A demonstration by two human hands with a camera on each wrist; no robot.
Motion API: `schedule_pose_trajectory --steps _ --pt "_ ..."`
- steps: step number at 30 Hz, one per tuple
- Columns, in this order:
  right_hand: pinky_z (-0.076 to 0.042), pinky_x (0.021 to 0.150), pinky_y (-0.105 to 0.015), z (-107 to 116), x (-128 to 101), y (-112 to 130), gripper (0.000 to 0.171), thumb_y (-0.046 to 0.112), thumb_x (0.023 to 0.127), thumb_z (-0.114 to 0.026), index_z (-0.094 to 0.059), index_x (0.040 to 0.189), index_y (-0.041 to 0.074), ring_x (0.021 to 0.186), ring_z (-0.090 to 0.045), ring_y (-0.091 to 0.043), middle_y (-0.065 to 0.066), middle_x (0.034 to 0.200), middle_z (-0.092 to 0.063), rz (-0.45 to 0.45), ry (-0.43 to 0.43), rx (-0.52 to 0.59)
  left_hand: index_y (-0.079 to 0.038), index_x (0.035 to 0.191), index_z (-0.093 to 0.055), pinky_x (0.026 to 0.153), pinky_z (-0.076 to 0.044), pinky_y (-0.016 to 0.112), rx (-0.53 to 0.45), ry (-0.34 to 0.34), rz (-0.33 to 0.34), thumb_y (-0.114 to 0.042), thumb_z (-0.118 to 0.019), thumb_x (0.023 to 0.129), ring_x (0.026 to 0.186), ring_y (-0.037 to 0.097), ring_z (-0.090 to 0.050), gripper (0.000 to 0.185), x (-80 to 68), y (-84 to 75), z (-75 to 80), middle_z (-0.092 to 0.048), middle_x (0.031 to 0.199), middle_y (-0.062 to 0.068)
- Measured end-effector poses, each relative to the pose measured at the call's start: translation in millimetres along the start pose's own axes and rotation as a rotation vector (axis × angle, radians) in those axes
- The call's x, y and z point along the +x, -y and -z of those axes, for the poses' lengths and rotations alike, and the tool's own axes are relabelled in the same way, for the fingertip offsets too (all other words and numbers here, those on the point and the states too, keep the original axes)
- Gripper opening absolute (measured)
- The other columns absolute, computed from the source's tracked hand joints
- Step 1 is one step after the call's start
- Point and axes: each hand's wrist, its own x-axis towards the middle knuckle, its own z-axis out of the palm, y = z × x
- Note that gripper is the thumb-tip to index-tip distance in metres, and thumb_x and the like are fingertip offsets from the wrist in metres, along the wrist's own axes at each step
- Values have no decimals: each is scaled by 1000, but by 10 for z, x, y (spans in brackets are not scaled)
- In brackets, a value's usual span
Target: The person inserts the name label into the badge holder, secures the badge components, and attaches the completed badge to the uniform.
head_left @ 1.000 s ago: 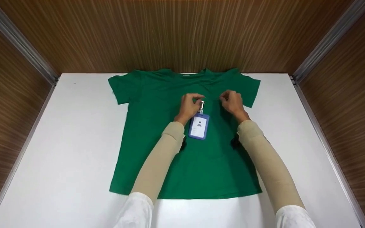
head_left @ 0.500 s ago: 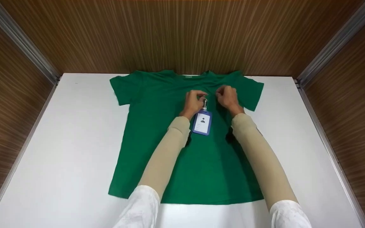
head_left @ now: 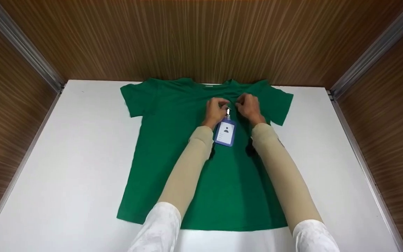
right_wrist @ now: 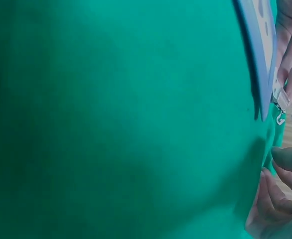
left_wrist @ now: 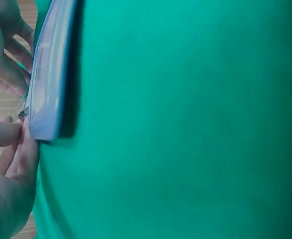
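Left hand pinches metal clip of blue badge holder; right hand pinches green T-shirt fabric just right of clip, near collar, far side of white table.

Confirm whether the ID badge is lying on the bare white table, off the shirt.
No: the ID badge lies on the chest of the green T-shirt, between both hands.

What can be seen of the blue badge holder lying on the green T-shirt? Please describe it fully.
The badge holder is a blue-framed plastic sleeve holding a white card with a dark portrait icon. A metal clip tops it. It lies flat, slightly tilted, on the chest of the green T-shirt, below the collar. The left hand holds it at the clip; the right hand pinches the fabric beside it.
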Motion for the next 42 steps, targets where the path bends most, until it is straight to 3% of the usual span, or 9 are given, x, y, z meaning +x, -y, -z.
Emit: schedule_pose_trajectory --steps 5,7,19,31,33,36,38,42 --pt "-53 103 -52 -8 15 19 29 16 104 -60 -64 128 0 110 -62 -34 -22 124 -67 -28 14 -7 -9 119 -77 95 -57 31 68 -15 -1 -6 -61 102 105 15 -68 23 42 -40 8 -75 120 7" --pt "-53 103 -52 -15 17 13 31 17 104 -60 -64 130 0 109 -62 -33 -22 125 -67 -42 21 -15 -9 117 -78 99 -56 32 91 -20 6 -6 -62 102 108 15 -69 22 53 -47 10 -76 119 7" --pt "-53 105 -50 -62 20 61 31 19 104 -61 -66 127 0 112 -63 -33 -21 125 -68 -51 21 9 -4 101 -81 81 -59 30 103 -66 104 -4 -69 94 91 15 -69 13 79 -46 43 -79 101 8" --pt "-53 105 -52 -90 40 135 28 13 103 -59 -67 126 0 114 -66 -35 -22 125 -69 15 29 -63 -4 90 -81 75 -57 28 109 -100 106 -6 -70 92 82 14 -66 11 109 -48 62 -79 91 8" --pt "-55 101 -49 -93 44 131 24 12 103 -57 -69 120 1 107 -66 -34 -20 116 -70 5 20 -59 -4 90 -80 73 -56 28 103 -98 117 -6 -70 92 80 14 -66 11 111 -61 59 -78 90 8" --pt "-55 82 -39 -98 48 125 19 13 103 -55 -70 98 3 87 -64 -27 -13 89 -66 -21 2 -34 -6 86 -80 69 -53 25 110 -113 138 -5 -71 91 79 13 -66 10 116 -74 47 -78 87 6" --pt "-49 70 -33 -98 51 123 24 13 102 -54 -65 81 6 74 -60 -23 -6 72 -57 -39 -7 -15 -7 80 -78 64 -49 23 133 -127 141 -5 -70 90 75 12 -64 13 126 -81 32 -76 82 5" --pt "-41 58 -28 -70 39 125 33 12 100 -54 -56 67 12 64 -54 -18 1 59 -44 -78 -4 16 -8 69 -72 58 -40 22 163 -136 134 -5 -68 90 68 10 -57 21 135 -102 3 -71 73 4"
